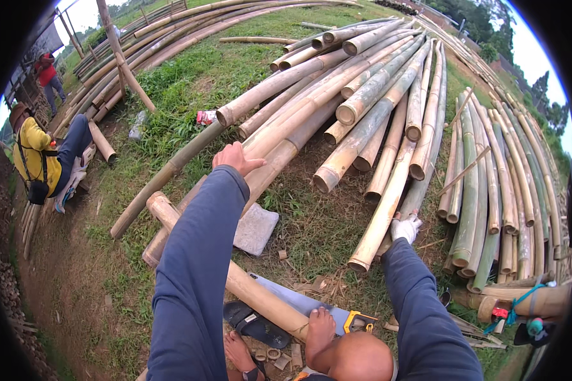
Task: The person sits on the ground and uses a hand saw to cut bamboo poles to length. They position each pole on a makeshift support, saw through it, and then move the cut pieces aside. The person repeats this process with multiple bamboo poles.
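Note:
My bare left hand (237, 159) is laid over a thick tan bamboo pole (276, 164), its fingers curled on the pole and its thumb stretched to the right. Lower on the right, my right hand (405, 227), in a white glove, grips a greenish bamboo pole (419, 190) near its end; part of its fingers is hidden. Beside that hand, a pale bamboo pole (378, 227) juts toward me. A crosswise bamboo pole (264, 295) lies by my bare foot (321, 327). Next to it rests a handsaw (356, 322) with a yellow and black handle.
A pale block (256, 230) lies on the grass, and a black sandal (255, 324) near my feet. Cut bamboo rings (273, 354) are scattered there. More bamboo poles (476, 184) are stacked at right. A person in yellow (38, 149) sits at left; another in red (46, 71) stands behind.

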